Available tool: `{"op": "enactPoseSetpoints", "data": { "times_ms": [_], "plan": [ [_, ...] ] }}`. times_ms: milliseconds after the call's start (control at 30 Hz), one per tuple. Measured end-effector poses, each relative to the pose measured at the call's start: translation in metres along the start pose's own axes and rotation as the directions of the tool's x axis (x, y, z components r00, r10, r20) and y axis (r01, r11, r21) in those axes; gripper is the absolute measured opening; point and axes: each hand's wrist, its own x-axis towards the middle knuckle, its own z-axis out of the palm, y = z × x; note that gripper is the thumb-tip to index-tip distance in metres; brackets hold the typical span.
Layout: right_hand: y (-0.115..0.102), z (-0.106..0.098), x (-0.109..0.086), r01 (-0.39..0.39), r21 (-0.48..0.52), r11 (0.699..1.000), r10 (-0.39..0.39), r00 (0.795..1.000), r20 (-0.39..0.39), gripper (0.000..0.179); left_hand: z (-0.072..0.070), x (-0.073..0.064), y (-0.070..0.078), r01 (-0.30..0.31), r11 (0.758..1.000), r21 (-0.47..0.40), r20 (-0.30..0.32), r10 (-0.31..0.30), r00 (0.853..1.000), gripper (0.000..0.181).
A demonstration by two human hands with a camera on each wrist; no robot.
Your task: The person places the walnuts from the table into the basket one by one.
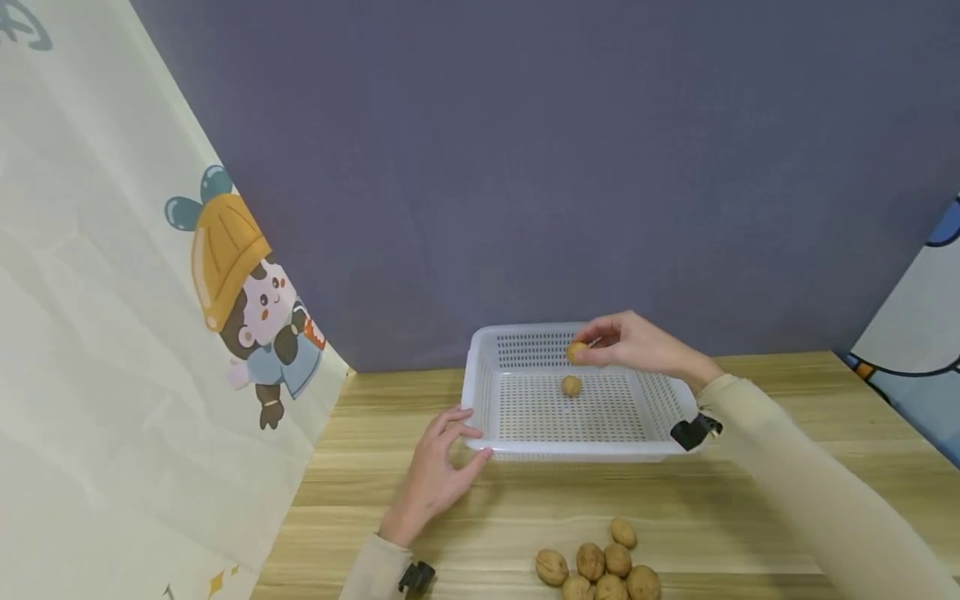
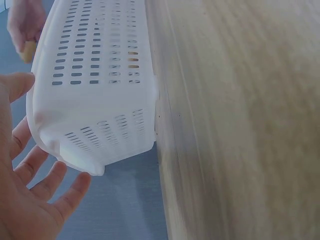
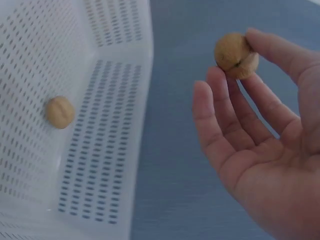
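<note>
My right hand (image 1: 630, 340) holds a walnut (image 1: 576, 352) above the white plastic basket (image 1: 585, 451), toward its far side. In the right wrist view the thumb and fingertips pinch that walnut (image 3: 236, 55). A second walnut (image 1: 572, 386) lies on the basket's perforated floor, also visible as a walnut (image 3: 60, 112) in the right wrist view. At the basket's near left corner is my left hand (image 1: 435, 475), its fingers spread and fairly straight. The left wrist view has the thumb (image 2: 20, 85) against the rim and the other fingers around the corner.
Several walnuts (image 1: 590, 562) lie in a cluster on the wooden table (image 1: 375, 433), in front of the basket. Behind the table rises a dark grey-blue panel (image 1: 525, 167). A pale sheet with a cartoon figure (image 1: 255, 308) hangs at the left.
</note>
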Motion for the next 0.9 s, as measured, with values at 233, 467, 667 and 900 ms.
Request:
{"op": "enactPoseSetpoints", "data": {
  "times_ms": [233,467,667,900],
  "plan": [
    [0.029,0.004,0.024,-0.068,0.054,0.996,0.073,0.993,-0.097,0.050,0.002,-0.001,-0.002,-0.007,1.000,0.006,0.002,0.007,1.000,0.029],
    [0.067,0.004,0.034,-0.149,0.131,0.980,0.176,0.958,-0.226,0.058,0.003,0.001,0.000,0.002,1.000,0.005,0.010,-0.002,1.000,0.027],
    [0.090,0.011,0.039,-0.190,0.230,0.954,0.243,0.943,-0.227,0.064,0.003,0.002,0.003,-0.021,1.000,0.017,-0.015,0.022,1.000,0.026],
    [0.100,0.024,0.044,-0.224,0.203,0.953,0.262,0.948,-0.183,0.060,0.000,0.000,0.002,-0.013,1.000,0.026,-0.018,0.013,1.000,0.026]
  ]
}}
